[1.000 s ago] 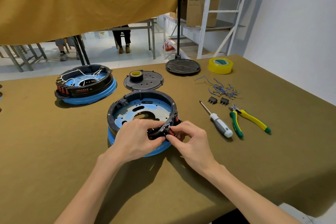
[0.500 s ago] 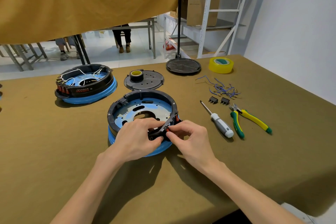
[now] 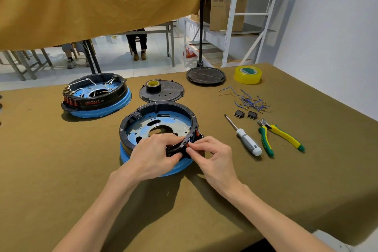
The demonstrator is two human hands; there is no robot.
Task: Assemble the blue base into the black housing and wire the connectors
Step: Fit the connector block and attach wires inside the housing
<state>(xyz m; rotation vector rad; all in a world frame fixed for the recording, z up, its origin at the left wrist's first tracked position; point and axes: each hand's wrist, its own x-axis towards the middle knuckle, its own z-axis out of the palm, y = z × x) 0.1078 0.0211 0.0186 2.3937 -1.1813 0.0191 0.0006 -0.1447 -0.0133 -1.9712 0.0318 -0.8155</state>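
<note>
While both my hands work at the near rim of the black housing, the blue base sits seated inside it, its blue rim showing below the black ring and its blue plate visible within. My left hand curls over the near edge: thumb outside, fingers inside, gripping the housing wall. My right hand meets it from the right, thumb and forefinger pinching a small red connector at the housing's outer edge; the other fingers are loosely curled. Another red connector sits in the rim just beyond my right fingertips.

Beyond my left fingers, far left: second assembly, black over blue, with white wires inside and red connectors along its side. Straight beyond my fingers: black lid with a tape roll standing on it. Farther off to the right: round black stand base, yellow tape roll.

Right of my right fingers, on the table: screwdriver, then green-and-yellow pliers just beside it. Beyond those, two small black switches and a loose heap of blue wires.
</note>
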